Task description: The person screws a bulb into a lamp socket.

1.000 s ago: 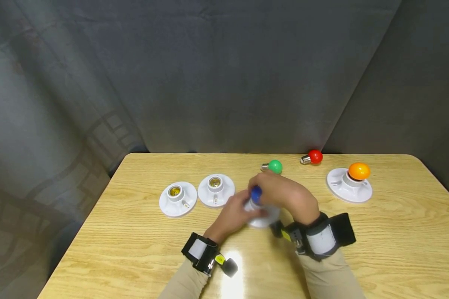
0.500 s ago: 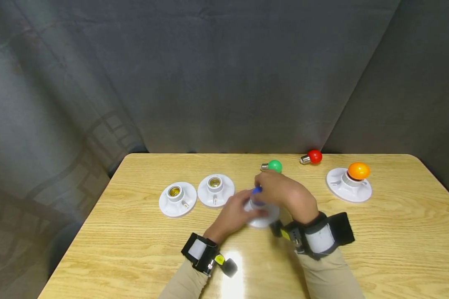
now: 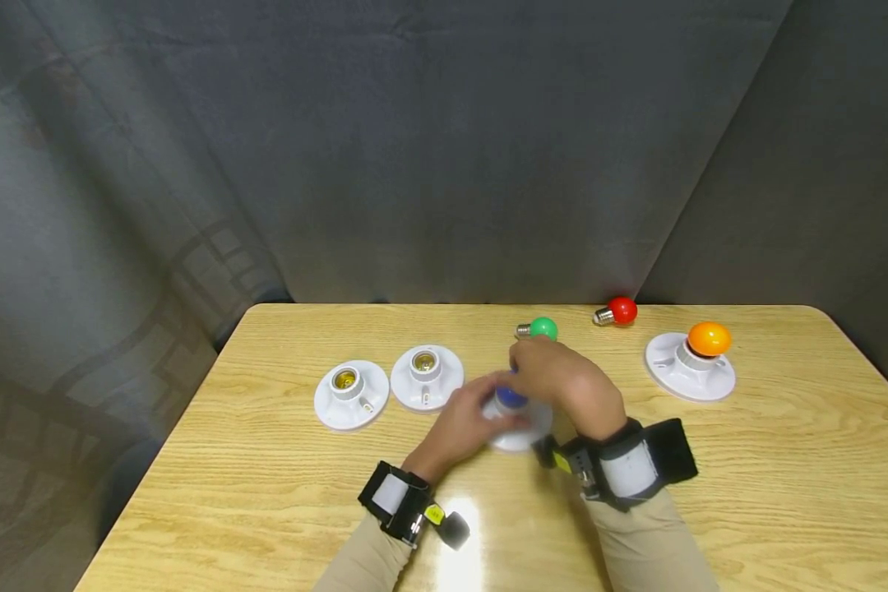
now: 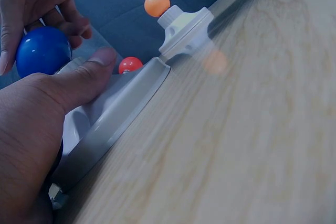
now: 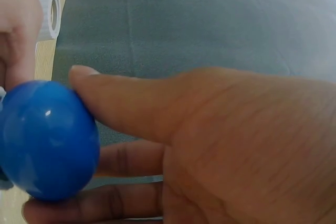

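My left hand [image 3: 460,423] grips a white round lamp holder [image 3: 525,433] at the middle of the table, its thumb lying along the socket in the left wrist view. A blue light bulb [image 5: 47,140] sits upright at that socket. Around the bulb's glass are the thumb and fingers of my right hand [image 3: 566,382], thumb on one side and fingers on the other in the right wrist view. The bulb's metal base is mostly hidden by the left hand.
Two white lamp holders with bare sockets [image 3: 347,380] [image 3: 425,363] stand to the left. A green bulb [image 3: 543,330] and a red bulb [image 3: 623,311] lie near the back edge. At right, an orange bulb [image 3: 709,338] sits in another holder [image 3: 691,386].
My right hand has turned and shifted slightly around the blue bulb, baring more of its glass. My left hand and the lamp holder have stayed in place.
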A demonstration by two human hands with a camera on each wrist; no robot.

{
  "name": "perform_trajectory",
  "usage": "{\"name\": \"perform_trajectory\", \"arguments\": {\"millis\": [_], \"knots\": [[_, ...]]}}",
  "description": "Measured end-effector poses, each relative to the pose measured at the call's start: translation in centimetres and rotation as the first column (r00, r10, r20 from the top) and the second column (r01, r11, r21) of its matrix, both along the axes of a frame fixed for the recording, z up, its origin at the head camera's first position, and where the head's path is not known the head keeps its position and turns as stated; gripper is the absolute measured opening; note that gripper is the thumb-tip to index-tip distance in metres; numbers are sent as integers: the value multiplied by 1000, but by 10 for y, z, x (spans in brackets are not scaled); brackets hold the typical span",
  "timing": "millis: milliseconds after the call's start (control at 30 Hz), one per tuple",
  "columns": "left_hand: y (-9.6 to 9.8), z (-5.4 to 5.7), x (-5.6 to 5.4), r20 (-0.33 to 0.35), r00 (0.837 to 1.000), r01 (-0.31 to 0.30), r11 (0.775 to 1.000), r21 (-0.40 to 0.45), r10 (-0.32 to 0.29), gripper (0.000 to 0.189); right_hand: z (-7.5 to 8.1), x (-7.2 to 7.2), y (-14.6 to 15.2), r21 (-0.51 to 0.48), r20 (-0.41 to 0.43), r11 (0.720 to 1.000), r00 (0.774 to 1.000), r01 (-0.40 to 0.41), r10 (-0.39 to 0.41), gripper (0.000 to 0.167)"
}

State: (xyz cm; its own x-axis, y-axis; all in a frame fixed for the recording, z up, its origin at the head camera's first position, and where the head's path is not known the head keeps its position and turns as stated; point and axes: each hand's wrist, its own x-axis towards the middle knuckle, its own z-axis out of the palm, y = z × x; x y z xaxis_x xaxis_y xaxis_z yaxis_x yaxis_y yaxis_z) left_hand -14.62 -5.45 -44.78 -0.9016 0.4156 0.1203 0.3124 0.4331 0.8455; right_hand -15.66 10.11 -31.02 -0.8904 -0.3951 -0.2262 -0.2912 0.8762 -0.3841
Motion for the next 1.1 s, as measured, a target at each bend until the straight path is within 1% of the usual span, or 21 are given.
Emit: {"name": "perform_trajectory", "arguments": {"millis": [167,400,600,733,833,933,1000,1100], "knots": [[0,0,0,-1,1000,-3,1000,0,3,60,-2,-1,1,-13,29,999,999,36,-36,34],[-1,-1,-1,14,1000,-2,1000,8,1,62,-4,-2,0,6,73,996,993,91,-92,42],[-1,-3,-1,2,1000,-8,1000,-5,8,62,-3,-2,0,27,76,995,992,99,-101,44],[0,-2,-1,-7,1000,-11,1000,-14,11,61,3,1,1,34,72,994,992,103,-105,46],[0,-1,-2,-24,1000,-12,1000,-23,11,58,10,6,2,-15,2,999,999,50,-50,42],[0,-2,-3,-38,999,-17,999,-34,15,56,15,10,1,-73,-77,996,996,-54,49,38],[0,-2,-3,-32,999,-25,999,-42,24,55,17,12,-1,-86,-81,991,992,-107,100,38],[0,-4,-3,-23,999,-34,998,-50,33,57,17,13,-4,-83,-32,987,991,-134,132,42]]}}
